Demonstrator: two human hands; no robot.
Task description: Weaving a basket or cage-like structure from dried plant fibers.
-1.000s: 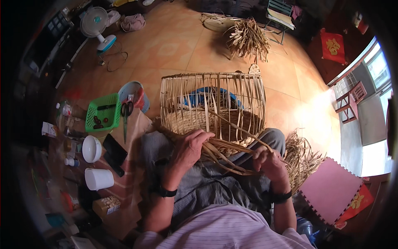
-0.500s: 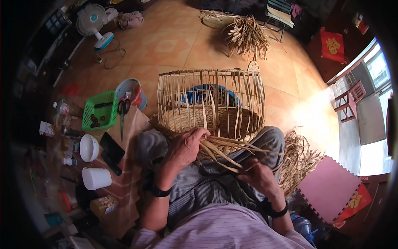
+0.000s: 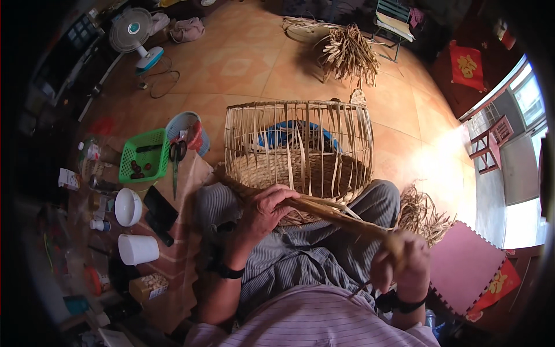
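Note:
A half-woven straw basket (image 3: pixel 295 168) rests on my lap, its wire frame upright with dry strands running up and down and a braided band along its near base. My left hand (image 3: pixel 269 209) is closed on the dry straw strands (image 3: pixel 329 213) at the basket's near edge. From there the strands run in a tight bundle to the right. My right hand (image 3: pixel 402 263), blurred by motion, grips their far end over my right thigh. Fingertips of the right hand are smeared.
Left of me, a low table holds a green basket (image 3: pixel 143 155), scissors (image 3: pixel 177 162), a black phone (image 3: pixel 161 208), a white bowl (image 3: pixel 128 207) and a white cup (image 3: pixel 139 249). Straw piles (image 3: pixel 425 214) lie to my right. A fan (image 3: pixel 139 40) and a straw bundle (image 3: pixel 350 55) stand farther off.
My right hand has moved right, toward me, drawing the strands from a loose fan into a taut bundle. My left hand stays at the basket's edge. The whole view has shifted slightly.

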